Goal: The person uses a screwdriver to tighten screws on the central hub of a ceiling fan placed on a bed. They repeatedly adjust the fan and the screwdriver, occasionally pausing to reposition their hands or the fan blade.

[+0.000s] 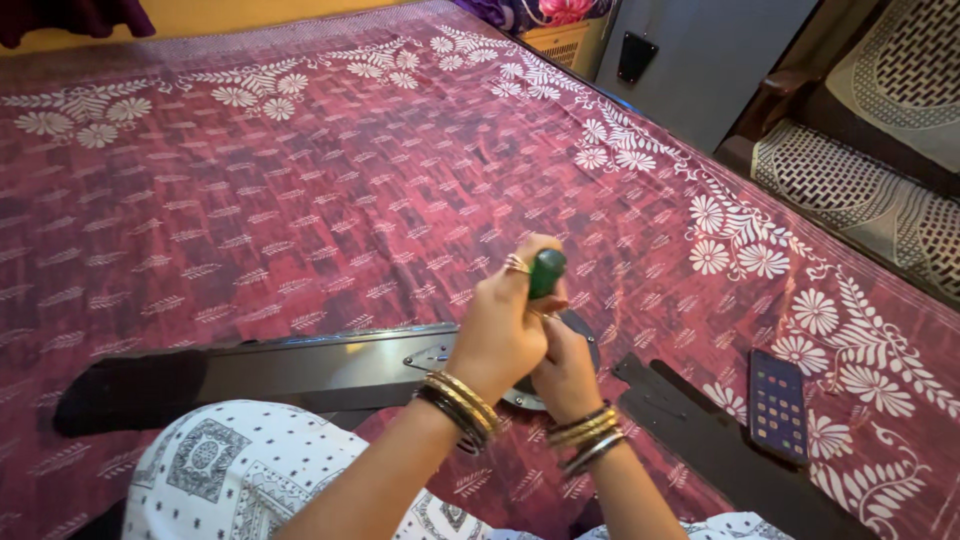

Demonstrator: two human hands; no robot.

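While the left hand (500, 325) grips a green screwdriver (546, 272) upright, the right hand (565, 375) (fingers hidden, grip unclear) rests beneath, over a dark fan blade (300, 370); phone (778, 405) near right.

A wide bed (300, 200) fills most of the view, covered in a maroon sheet (350, 180) printed with white flowers and leaves along its borders. Beyond its far edge runs a yellow wall (230, 14). Far off to the upper right stands a grey cabinet (700, 60), and beside it a dark wooden seat with patterned cushions (850, 190). The light is warm and even.
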